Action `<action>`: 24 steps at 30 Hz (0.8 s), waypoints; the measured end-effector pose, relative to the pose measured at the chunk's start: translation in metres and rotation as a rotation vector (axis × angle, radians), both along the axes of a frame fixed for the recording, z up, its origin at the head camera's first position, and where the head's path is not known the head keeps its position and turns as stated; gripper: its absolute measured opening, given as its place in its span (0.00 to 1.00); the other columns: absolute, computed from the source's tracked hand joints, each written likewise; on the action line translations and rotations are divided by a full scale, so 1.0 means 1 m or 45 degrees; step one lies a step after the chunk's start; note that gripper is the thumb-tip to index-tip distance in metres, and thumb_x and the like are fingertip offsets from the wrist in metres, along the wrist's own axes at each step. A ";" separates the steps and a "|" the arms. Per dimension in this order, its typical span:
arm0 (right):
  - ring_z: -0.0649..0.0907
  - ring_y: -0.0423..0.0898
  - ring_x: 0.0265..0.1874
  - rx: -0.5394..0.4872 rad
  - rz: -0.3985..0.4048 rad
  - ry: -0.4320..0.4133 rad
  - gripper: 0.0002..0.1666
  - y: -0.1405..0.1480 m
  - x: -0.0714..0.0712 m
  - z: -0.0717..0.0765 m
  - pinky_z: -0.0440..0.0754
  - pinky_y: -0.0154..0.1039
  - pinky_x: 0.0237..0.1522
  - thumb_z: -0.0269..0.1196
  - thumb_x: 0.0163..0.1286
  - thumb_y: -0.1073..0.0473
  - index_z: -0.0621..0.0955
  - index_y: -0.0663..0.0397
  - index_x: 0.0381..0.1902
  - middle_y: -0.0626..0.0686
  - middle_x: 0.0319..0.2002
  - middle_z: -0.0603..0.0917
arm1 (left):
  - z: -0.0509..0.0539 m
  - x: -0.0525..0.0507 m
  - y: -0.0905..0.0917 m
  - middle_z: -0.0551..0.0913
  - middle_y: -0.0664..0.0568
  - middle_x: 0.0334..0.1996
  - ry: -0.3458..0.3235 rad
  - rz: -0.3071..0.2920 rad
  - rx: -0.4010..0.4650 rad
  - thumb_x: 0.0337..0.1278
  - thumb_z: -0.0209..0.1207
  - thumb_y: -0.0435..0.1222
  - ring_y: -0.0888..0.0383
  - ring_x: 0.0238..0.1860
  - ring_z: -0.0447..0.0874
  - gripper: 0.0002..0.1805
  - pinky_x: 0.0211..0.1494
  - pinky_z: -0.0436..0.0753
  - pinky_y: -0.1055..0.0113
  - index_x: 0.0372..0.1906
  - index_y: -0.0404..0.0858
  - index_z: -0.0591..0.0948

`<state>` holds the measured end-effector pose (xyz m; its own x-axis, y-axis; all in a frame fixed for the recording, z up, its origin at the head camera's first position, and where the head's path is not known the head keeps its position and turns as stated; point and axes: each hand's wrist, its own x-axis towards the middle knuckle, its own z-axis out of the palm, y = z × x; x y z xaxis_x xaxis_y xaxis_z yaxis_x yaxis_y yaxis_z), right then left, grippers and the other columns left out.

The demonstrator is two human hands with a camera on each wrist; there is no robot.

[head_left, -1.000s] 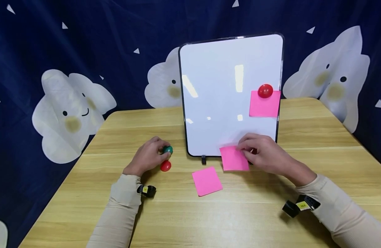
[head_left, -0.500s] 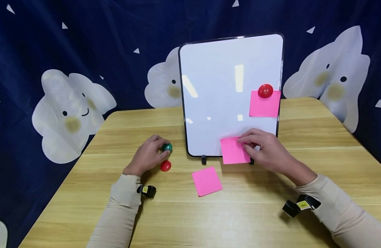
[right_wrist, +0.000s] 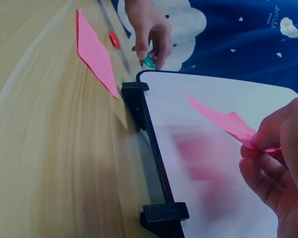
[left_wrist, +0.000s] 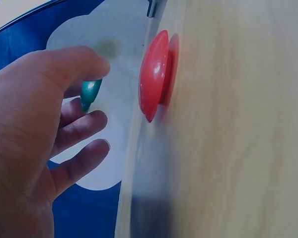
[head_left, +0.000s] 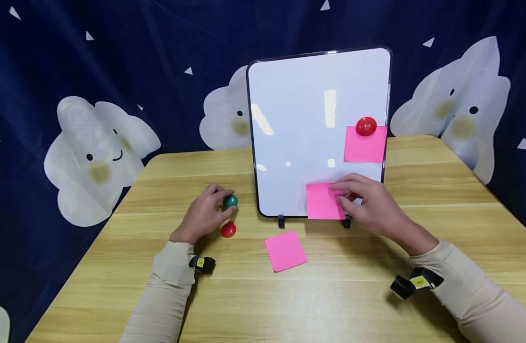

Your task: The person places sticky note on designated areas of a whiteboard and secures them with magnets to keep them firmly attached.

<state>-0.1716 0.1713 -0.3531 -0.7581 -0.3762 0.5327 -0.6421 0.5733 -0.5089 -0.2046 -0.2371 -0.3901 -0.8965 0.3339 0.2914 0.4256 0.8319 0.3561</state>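
Between thumb and fingers my left hand [head_left: 203, 214] pinches a green magnet [head_left: 230, 201], seen also in the left wrist view [left_wrist: 91, 90]. A red magnet [head_left: 228, 229] lies on the table just below it. My right hand [head_left: 374, 204] pinches the right side of a pink note [head_left: 322, 201] in front of the lower part of the whiteboard [head_left: 297, 124]. In the right wrist view this note [right_wrist: 223, 120] stands off the board's surface. Higher on the board, another red magnet [head_left: 366, 126] sits over the top edge of a second pink note [head_left: 364, 146].
Another pink note [head_left: 286, 251] lies on the wooden table [head_left: 263, 305], in front of the board. Small black feet [head_left: 281, 221] hold the board's lower edge. A dark blue curtain [head_left: 168, 28] with cloud shapes hangs behind.
My right hand has raised the pink note from the board's bottom edge to a little higher in front of the board. My left hand has moved the green magnet slightly upward in view.
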 end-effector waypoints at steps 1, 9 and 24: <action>0.79 0.40 0.34 0.001 -0.010 0.002 0.20 0.000 0.000 0.000 0.83 0.35 0.33 0.70 0.59 0.74 0.88 0.54 0.48 0.49 0.46 0.85 | 0.000 0.000 0.000 0.74 0.51 0.48 0.002 -0.002 0.000 0.60 0.68 0.42 0.55 0.40 0.77 0.24 0.44 0.80 0.60 0.59 0.37 0.83; 0.80 0.40 0.33 0.014 -0.035 0.012 0.21 0.001 -0.002 0.001 0.82 0.36 0.31 0.71 0.59 0.73 0.87 0.54 0.51 0.49 0.43 0.86 | 0.003 0.001 0.001 0.74 0.50 0.48 0.048 -0.012 0.020 0.59 0.67 0.41 0.54 0.41 0.77 0.22 0.43 0.80 0.58 0.57 0.38 0.84; 0.82 0.42 0.33 0.012 -0.041 0.045 0.22 0.001 -0.008 0.010 0.83 0.37 0.33 0.71 0.59 0.73 0.86 0.56 0.52 0.53 0.48 0.86 | 0.000 -0.001 0.001 0.75 0.54 0.45 0.106 -0.037 0.116 0.61 0.66 0.41 0.59 0.42 0.79 0.20 0.38 0.80 0.63 0.55 0.39 0.82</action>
